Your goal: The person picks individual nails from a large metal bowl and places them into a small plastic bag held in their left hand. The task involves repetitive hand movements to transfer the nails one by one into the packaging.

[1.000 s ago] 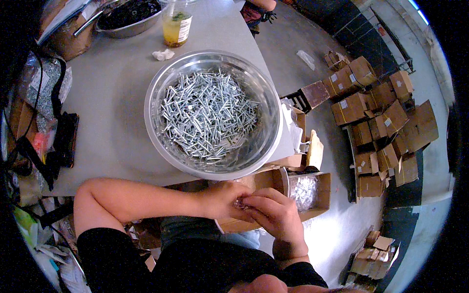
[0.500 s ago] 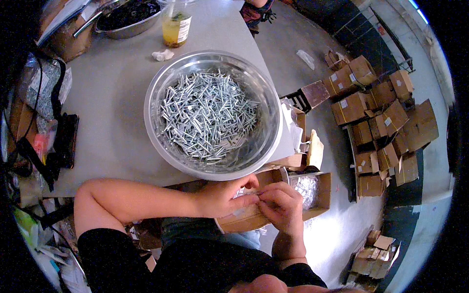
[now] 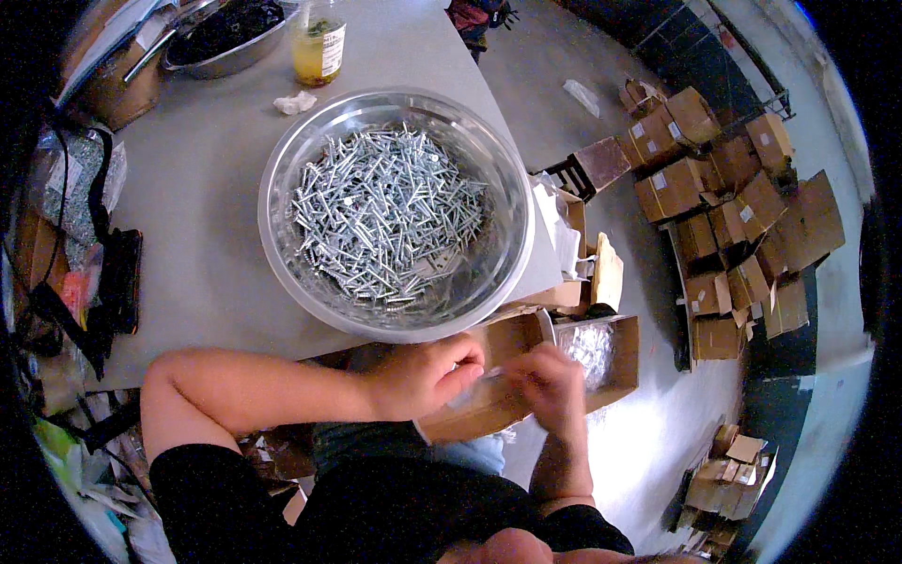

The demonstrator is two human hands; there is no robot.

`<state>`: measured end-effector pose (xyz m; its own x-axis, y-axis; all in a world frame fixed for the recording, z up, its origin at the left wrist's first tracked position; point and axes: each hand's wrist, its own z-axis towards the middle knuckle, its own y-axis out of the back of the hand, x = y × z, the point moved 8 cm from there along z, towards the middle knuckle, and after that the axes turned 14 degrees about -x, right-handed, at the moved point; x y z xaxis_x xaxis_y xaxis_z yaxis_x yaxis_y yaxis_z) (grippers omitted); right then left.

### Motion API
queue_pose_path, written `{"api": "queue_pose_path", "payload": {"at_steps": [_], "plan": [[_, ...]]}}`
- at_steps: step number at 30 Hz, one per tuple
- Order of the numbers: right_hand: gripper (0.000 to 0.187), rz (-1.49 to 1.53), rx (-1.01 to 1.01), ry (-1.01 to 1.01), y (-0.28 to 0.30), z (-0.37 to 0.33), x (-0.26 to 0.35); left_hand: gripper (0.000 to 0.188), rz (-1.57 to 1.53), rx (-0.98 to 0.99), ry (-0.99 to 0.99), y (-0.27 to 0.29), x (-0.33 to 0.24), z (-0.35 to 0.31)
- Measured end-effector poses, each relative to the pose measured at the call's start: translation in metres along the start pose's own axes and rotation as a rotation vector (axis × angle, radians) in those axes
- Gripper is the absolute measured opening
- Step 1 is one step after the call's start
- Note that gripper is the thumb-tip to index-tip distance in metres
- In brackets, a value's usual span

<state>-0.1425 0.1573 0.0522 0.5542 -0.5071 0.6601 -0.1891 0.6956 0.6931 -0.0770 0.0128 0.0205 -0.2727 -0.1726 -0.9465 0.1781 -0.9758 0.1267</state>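
Note:
A large clear-rimmed round metal bowl [image 3: 282,273] full of silvery screws [image 3: 390,211] stands at the front edge of the grey table. Just below its near rim, my left hand [image 3: 427,376] is closed, its thumb and fingers pinched together; what they hold is too small or hidden to name. To its right, a small gap away, my right hand [image 3: 550,385] has bent fingers smeared by motion, so its grip is unclear. Both hands are above an open cardboard box [image 3: 512,404] at my lap. A second compartment beside it holds crumpled clear plastic bags [image 3: 590,352].
On the grey table [image 3: 188,207] are a drink cup [image 3: 319,52], a crumpled tissue [image 3: 295,102] and a metal basin [image 3: 225,56] with dark contents. A black device [image 3: 122,282] lies at the left. Cardboard boxes [image 3: 733,226] are stacked along the right.
My hands have drawn apart: the fingers that met half a second ago now have a gap between them. The view has shifted slightly, moving the bowl a little left in the picture.

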Motion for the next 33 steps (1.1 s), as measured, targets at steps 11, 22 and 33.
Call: {"api": "queue_pose_path", "payload": {"at_steps": [11,22,33], "plan": [[0.023,-0.344,0.05,-0.239,0.0,-0.024,-0.097,0.022,-0.085,-0.029,0.07,0.002,0.005,0.005],[0.027,-0.205,0.119,0.046,-0.108,-0.019,-0.072,0.021,-0.082,0.05,0.179,0.0,0.01,0.003],[0.035,0.071,0.122,-0.112,-0.037,-0.003,0.008,0.025,-0.133,0.072,0.221,-0.005,0.016,-0.002]]}}
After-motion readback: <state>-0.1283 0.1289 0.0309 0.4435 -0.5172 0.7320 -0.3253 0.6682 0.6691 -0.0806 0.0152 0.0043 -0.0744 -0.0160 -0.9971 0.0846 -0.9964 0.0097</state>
